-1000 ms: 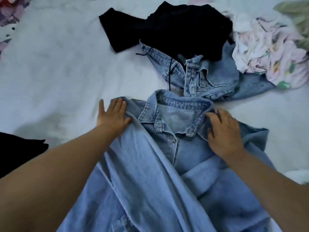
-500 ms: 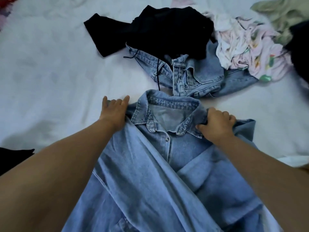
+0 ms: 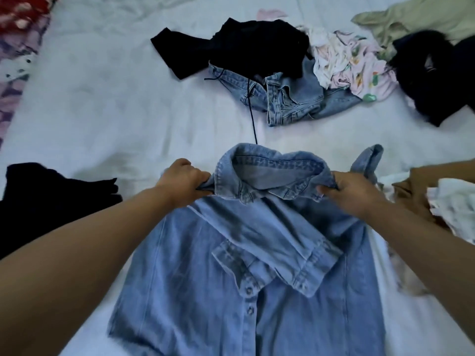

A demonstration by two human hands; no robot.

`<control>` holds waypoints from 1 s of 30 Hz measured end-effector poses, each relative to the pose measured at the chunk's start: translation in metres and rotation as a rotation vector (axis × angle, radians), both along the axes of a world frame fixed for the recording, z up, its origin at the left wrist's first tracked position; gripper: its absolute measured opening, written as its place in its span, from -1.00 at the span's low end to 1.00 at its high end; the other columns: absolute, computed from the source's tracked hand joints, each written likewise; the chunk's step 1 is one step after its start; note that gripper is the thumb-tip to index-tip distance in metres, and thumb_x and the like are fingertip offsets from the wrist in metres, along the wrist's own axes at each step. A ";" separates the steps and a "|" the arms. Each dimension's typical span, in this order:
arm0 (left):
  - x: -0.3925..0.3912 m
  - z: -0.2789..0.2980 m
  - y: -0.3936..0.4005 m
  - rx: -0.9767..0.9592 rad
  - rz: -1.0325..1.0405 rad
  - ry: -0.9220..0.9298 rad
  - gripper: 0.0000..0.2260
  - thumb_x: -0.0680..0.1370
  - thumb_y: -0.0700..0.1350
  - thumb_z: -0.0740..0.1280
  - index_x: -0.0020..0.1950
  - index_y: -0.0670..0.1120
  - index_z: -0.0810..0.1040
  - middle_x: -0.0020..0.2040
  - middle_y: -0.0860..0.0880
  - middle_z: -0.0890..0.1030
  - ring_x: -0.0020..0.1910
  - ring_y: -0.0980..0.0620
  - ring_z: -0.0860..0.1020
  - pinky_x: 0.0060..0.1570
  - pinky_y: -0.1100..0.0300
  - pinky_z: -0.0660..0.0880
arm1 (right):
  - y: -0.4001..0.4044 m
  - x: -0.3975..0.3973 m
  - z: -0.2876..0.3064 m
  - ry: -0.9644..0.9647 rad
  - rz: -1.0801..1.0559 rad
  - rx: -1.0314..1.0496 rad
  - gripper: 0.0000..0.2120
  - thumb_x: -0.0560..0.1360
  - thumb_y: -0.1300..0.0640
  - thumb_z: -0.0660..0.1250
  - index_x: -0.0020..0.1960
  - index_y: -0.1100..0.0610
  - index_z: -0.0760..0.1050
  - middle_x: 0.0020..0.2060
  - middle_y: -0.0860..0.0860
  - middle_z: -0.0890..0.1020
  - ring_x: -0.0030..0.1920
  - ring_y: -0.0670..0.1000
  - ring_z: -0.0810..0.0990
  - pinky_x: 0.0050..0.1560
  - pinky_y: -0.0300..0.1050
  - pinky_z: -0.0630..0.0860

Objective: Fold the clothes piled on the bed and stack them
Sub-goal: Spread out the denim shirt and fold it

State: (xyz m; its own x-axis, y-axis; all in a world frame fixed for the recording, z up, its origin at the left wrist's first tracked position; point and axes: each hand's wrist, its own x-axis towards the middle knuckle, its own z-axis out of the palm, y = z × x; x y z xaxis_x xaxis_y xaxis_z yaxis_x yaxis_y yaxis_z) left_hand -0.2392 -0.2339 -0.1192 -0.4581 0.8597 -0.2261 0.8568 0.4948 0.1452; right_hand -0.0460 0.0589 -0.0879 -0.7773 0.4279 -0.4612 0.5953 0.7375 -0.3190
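Observation:
A light-blue denim shirt (image 3: 257,291) lies front-up before me on the white bed (image 3: 115,111), collar pointing away, both sleeves folded across its chest. My left hand (image 3: 180,183) grips the shirt at the left shoulder beside the collar. My right hand (image 3: 349,194) grips the right shoulder beside the collar. The collar end is bunched between the two fists. Farther back lies the pile: a black garment (image 3: 244,47) on top of blue jeans (image 3: 288,101), and a floral pink-white garment (image 3: 352,65).
A folded black garment (image 3: 48,199) sits at the left edge. Brown and white clothes (image 3: 431,201) lie at the right. A dark furry garment (image 3: 437,75) and an olive top (image 3: 424,19) are at the far right. A patterned cloth (image 3: 18,47) lies at the far left.
Both hands went from resting flat on the shoulders to gripping them in fists. The collar end has been pulled up and toward me, and the folded sleeves now show across the chest.

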 end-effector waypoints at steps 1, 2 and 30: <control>0.015 0.008 -0.010 -0.055 0.001 0.006 -0.69 0.56 0.09 0.28 -0.27 -0.04 0.32 -0.37 -0.06 0.50 -0.33 -0.15 0.47 0.13 0.11 0.28 | -0.012 0.017 0.010 -0.014 -0.004 -0.043 -0.73 0.56 -0.04 0.26 0.06 0.16 0.52 -0.09 0.14 0.62 -0.07 0.14 0.56 -0.14 -0.04 0.43; 0.028 0.013 -0.017 -0.074 -0.002 0.014 -0.71 0.57 0.12 0.24 -0.23 -0.05 0.35 -0.31 -0.08 0.56 -0.27 -0.14 0.50 0.15 0.12 0.28 | -0.022 0.031 0.016 -0.031 0.008 -0.056 -0.73 0.56 -0.04 0.26 0.03 0.17 0.52 -0.13 0.15 0.62 -0.11 0.13 0.56 -0.14 -0.02 0.46; 0.236 -0.006 -0.135 0.271 0.077 0.047 -0.62 0.57 0.06 0.09 0.21 -0.07 0.56 0.14 -0.15 0.61 0.01 -0.18 0.63 -0.10 -0.06 0.60 | -0.198 0.251 -0.023 0.147 0.130 0.258 -0.70 0.38 0.14 0.48 0.07 0.21 0.59 -0.05 0.19 0.64 -0.20 0.23 0.63 -0.31 0.07 0.57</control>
